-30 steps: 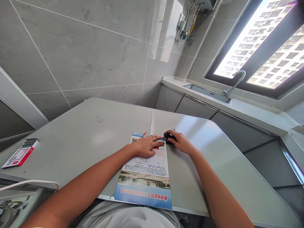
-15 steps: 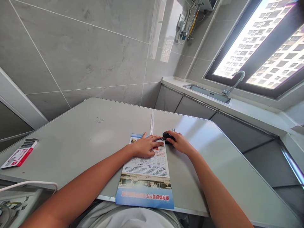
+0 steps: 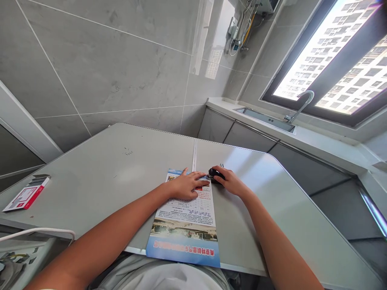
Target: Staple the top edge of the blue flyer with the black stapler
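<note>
A printed leaflet (image 3: 184, 231) with blue ends lies on the table, its near edge overhanging the table's front. My left hand (image 3: 186, 186) rests flat on the leaflet's far part, fingers spread toward the right. At the leaflet's far right edge is a black stapler (image 3: 216, 174). My right hand (image 3: 228, 181) is closed over the stapler from the right, and the stapler's front end meets the paper's edge. Whether its jaw is pressed down I cannot tell. A few small staple-like pieces (image 3: 222, 165) lie just beyond the right hand.
The light table (image 3: 145, 153) has a seam down its middle. A red and white box (image 3: 28, 194) lies at its left edge. A white cable (image 3: 39, 230) runs below that. Behind on the right stand a counter with a sink (image 3: 266, 119) and a tap (image 3: 299, 106).
The view has shifted very slightly. Both hands, the leaflet and the stapler keep nearly the same places relative to one another.
</note>
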`<state>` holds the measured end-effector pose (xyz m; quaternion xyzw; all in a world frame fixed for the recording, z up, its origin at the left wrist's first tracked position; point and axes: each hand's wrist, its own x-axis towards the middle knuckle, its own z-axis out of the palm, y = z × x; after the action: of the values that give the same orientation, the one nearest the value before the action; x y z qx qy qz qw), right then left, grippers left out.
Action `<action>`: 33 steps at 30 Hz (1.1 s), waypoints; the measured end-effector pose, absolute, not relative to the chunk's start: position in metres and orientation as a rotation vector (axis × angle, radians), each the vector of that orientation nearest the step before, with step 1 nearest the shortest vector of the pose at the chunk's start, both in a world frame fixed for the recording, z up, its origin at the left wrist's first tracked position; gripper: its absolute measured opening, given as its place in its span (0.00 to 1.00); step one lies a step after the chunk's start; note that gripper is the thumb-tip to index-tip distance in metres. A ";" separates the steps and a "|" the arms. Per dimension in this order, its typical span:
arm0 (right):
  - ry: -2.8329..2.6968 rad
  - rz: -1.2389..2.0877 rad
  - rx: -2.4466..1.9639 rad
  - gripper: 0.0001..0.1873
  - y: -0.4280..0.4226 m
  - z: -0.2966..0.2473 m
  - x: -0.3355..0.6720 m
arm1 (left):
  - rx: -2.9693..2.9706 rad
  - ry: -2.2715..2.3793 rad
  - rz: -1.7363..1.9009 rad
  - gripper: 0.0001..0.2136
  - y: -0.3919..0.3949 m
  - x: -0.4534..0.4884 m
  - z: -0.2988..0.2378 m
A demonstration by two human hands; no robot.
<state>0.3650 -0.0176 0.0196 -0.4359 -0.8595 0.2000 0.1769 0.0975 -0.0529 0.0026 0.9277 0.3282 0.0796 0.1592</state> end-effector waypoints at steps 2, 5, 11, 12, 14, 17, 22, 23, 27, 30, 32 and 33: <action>-2.431 0.560 -1.239 0.15 -0.018 0.020 0.364 | 2.652 0.938 0.231 0.32 -0.053 0.098 0.003; -2.429 0.543 -1.252 0.14 -0.018 0.020 0.363 | 2.651 0.933 0.232 0.32 -0.053 0.098 0.003; -2.458 0.480 -1.243 0.14 -0.018 0.018 0.361 | 2.649 0.941 0.242 0.31 -0.053 0.098 0.002; -2.462 0.470 -1.241 0.14 -0.018 0.017 0.361 | 2.649 0.941 0.242 0.31 -0.053 0.098 0.002; -2.470 0.454 -1.239 0.14 -0.018 0.017 0.360 | 2.651 0.940 0.242 0.31 -0.054 0.098 0.001; -2.482 0.435 -1.236 0.14 -0.019 0.016 0.359 | 2.657 0.942 0.244 0.31 -0.054 0.097 0.001; -2.494 0.410 -1.256 0.15 -0.019 0.016 0.357 | 2.662 0.952 0.241 0.31 -0.054 0.098 0.000; -2.497 0.406 -1.264 0.15 -0.019 0.016 0.357 | 2.661 0.954 0.238 0.31 -0.054 0.098 0.000; -2.513 0.390 -1.270 0.15 -0.019 0.016 0.355 | 2.658 0.955 0.243 0.31 -0.054 0.098 0.000; -2.518 0.372 -1.287 0.15 -0.020 0.016 0.354 | 2.655 0.949 0.250 0.31 -0.055 0.098 0.000; -2.515 0.371 -1.304 0.15 -0.020 0.016 0.354 | 2.654 0.954 0.250 0.31 -0.055 0.098 0.000; -2.514 0.373 -1.310 0.15 -0.021 0.016 0.354 | 2.654 0.957 0.249 0.31 -0.056 0.098 0.000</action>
<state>0.3537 -0.0207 0.0162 -0.4535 -0.8705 0.1291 0.1409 0.0976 -0.0557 0.0000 0.9259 0.3338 0.0869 0.1542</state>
